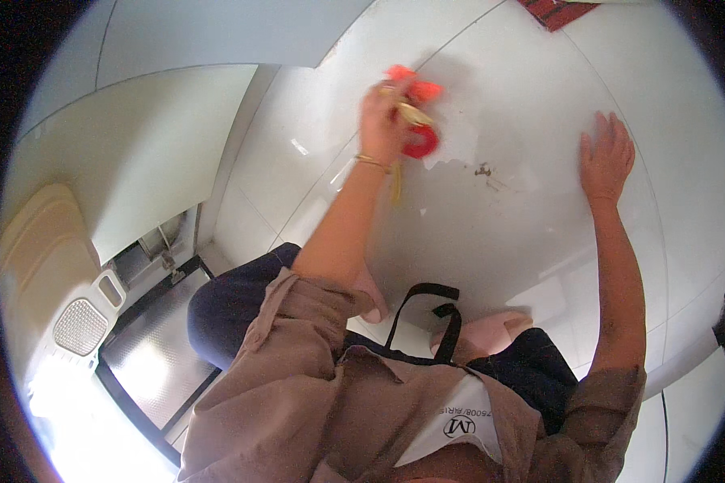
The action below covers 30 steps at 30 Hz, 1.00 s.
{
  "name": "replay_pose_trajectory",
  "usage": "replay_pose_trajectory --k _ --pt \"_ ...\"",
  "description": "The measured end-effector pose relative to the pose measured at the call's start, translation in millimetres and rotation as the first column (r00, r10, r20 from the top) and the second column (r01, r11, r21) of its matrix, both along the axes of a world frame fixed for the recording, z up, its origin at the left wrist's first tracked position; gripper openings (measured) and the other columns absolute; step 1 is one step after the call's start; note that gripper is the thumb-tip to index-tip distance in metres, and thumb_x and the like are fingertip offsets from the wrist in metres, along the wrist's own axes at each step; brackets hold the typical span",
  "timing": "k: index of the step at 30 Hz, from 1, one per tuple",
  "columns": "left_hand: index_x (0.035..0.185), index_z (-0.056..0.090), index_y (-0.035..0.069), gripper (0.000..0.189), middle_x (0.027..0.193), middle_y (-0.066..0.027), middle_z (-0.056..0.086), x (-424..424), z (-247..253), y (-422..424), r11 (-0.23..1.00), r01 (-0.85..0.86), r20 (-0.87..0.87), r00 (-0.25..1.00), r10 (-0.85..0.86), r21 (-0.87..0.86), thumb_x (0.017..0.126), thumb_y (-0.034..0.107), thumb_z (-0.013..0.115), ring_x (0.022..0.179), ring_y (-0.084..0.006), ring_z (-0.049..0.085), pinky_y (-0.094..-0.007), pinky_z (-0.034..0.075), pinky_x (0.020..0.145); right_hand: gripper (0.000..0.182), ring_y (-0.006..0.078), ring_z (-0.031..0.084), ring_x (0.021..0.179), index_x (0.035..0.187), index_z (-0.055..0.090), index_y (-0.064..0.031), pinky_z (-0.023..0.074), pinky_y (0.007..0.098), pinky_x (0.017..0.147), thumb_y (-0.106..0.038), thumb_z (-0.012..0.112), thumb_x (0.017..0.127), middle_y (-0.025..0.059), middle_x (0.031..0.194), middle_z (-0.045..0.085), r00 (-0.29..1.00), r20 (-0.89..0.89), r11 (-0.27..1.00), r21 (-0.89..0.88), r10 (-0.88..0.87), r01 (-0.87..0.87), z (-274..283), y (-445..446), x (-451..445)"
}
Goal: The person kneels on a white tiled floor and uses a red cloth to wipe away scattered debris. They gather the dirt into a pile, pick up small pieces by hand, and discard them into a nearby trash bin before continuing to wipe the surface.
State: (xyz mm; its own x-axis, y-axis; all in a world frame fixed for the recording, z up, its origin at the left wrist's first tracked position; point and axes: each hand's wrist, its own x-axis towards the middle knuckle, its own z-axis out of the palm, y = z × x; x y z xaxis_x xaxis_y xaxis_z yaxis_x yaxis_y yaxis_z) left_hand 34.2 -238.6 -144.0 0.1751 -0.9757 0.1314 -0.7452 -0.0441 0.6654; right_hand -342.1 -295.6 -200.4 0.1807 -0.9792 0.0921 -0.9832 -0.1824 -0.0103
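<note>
My left hand [383, 124], with a thin bracelet at its wrist, is closed around a red and yellow item [418, 115] low over the glossy white tiled floor [513, 235]. Motion blur hides what the item is; part of it looks like a red ring, and a yellow strip hangs below the wrist. To the right, my right hand [607, 157] rests palm down on the tiles with its fingers apart and holds nothing. Small brown dirt marks [483, 171] lie on the floor between the two hands.
Pale cabinet panels [157, 133] stand at the upper left, above a dark-framed metal panel [157, 356]. A white perforated plastic piece [81, 326] is at the left. Pink slippers [489, 332] are near my knees. A red slatted object [556, 12] lies at the top right.
</note>
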Motion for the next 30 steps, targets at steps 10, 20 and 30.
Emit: replay_pose_trajectory --k 10,20,30 --pt "0.113 0.068 0.015 0.047 0.105 -0.0155 0.064 50.8 -48.3 89.6 0.925 -0.342 0.347 0.858 0.379 -0.164 0.072 -0.006 0.06 0.094 -0.0318 0.061 -0.0421 0.048 0.081 0.05 0.0248 0.033 0.136 0.142 0.04 -0.0208 0.0197 0.0469 0.114 -0.039 0.051 0.096 0.0065 0.147 0.037 0.994 0.062 0.992 -0.089 0.091 -0.086 -3.1 -6.9 1.7" --pt "0.129 0.055 0.008 0.042 0.112 -0.0086 0.06 -14.1 10.8 73.9 0.878 -0.477 -0.523 0.74 0.423 0.036 0.088 -0.002 0.05 0.091 -0.0184 0.058 -0.0289 0.048 0.082 0.05 0.0289 0.032 0.136 0.136 0.047 -0.0164 0.0207 0.046 0.113 -0.031 0.06 0.09 0.0126 0.147 0.037 0.709 0.587 0.914 -0.152 0.39 -0.377 39.4 15.2 64.7" --pt "0.149 0.029 0.015 0.052 0.146 -0.0041 0.039 -108.5 72.1 153.6 0.882 -0.319 -0.936 -0.056 0.347 0.346 0.102 0.034 0.038 0.13 -0.0195 0.042 -0.0364 0.036 0.107 0.073 0.0342 0.03 0.139 0.147 0.032 -0.013 0.0272 0.0432 0.113 -0.019 0.069 0.084 0.0179 0.151 0.028 0.108 0.973 0.561 0.206 -0.203 -0.801 90.5 161.0 179.2"
